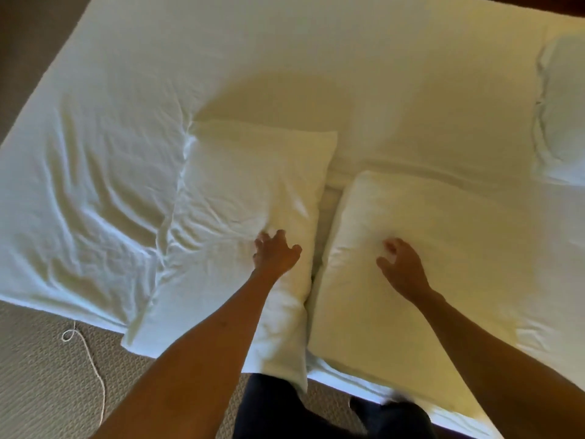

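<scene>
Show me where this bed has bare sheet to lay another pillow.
Widest bare sheet: the far side, beyond both near pillows. A wrinkled patch lies left of the left pillow. The near edge is crowded: left pillow and right pillow nearly touch, left hand and right hand on them; a third pillow fills the right edge.

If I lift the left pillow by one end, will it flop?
The left pillow probably sags: its case creases around the left hand touching it. Likely light for its bulk, being puffy. Its near end overhangs the bed, so a push may slide it off.
</scene>
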The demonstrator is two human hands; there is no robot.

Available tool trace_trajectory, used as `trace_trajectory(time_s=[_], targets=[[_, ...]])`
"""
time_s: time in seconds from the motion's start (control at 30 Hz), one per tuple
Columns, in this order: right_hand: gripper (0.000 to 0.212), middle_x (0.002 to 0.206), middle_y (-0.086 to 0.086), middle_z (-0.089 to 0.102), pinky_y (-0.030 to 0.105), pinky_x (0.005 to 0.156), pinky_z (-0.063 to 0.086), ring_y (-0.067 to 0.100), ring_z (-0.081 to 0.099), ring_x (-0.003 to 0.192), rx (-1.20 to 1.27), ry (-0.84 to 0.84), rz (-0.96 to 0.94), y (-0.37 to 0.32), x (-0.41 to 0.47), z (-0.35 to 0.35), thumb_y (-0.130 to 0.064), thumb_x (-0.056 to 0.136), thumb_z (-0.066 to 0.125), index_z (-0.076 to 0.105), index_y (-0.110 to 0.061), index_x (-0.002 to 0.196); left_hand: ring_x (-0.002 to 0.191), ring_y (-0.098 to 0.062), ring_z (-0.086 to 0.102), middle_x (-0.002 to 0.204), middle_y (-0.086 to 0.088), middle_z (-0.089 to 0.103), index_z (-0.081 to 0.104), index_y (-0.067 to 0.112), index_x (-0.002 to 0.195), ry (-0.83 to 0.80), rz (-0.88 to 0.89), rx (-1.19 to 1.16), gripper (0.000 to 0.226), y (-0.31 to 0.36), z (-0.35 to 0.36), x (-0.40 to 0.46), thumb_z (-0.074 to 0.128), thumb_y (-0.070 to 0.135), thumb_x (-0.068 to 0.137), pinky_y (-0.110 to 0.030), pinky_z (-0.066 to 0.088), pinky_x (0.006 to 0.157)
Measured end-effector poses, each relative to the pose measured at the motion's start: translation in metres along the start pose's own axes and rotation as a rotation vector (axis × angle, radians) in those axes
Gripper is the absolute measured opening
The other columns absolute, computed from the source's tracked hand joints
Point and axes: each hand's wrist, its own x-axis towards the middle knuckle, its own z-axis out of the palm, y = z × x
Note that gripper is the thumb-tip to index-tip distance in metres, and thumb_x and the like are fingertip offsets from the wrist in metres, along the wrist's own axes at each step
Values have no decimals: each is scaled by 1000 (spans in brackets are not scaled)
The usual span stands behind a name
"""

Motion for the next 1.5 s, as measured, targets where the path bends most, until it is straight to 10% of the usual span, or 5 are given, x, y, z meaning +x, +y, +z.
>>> trace_trajectory(time_s=[0.33, 0.5, 0.6, 0.87, 1.5], targets=[[110, 157, 0, 28, 46, 113, 19, 23, 28, 143, -522, -172, -87, 129, 143, -153, -86, 62, 60, 28, -28, 150, 150, -25, -16, 163, -7, -14, 6, 28, 156, -59, 617, 563, 102, 228, 87, 68, 54, 75, 79, -63, -4, 116], [113, 132, -10, 57, 42, 104, 41, 20, 56, 119, -393, -523, 48, 170, 226, -170, -90, 40, 70, 44, -36, 137, 141, -23, 35, 154, 1, 37, 30, 29, 150, -265, 525, 639, 117, 295, 97, 149, 73, 79, 53, -59, 19, 115], [94, 115, -12, 69, 40, 97, 51, 13, 67, 101, -275, -705, 32, 183, 262, -157, -79, 42, 80, 59, -36, 123, 97, -15, 69, 113, 5, 71, 69, 28, 110, -477, 484, 580, 89, 298, 100, 202, 79, 81, 38, -39, 53, 93], [95, 112, -14, 69, 40, 97, 51, 13, 66, 100, -281, -736, -26, 186, 261, -148, -82, 37, 81, 61, -39, 119, 77, -19, 72, 83, 1, 74, 72, 18, 88, -414, 340, 550, 74, 306, 90, 182, 81, 76, 42, -35, 58, 79], [103, 124, 1, 56, 44, 105, 34, 29, 44, 125, -639, -530, -40, 126, -25, -158, -76, 48, 76, 36, -25, 127, 120, -25, 55, 122, 0, 64, 34, 22, 137, -149, 586, 682, 103, 167, 99, -70, 68, 78, 57, -51, 13, 114]])
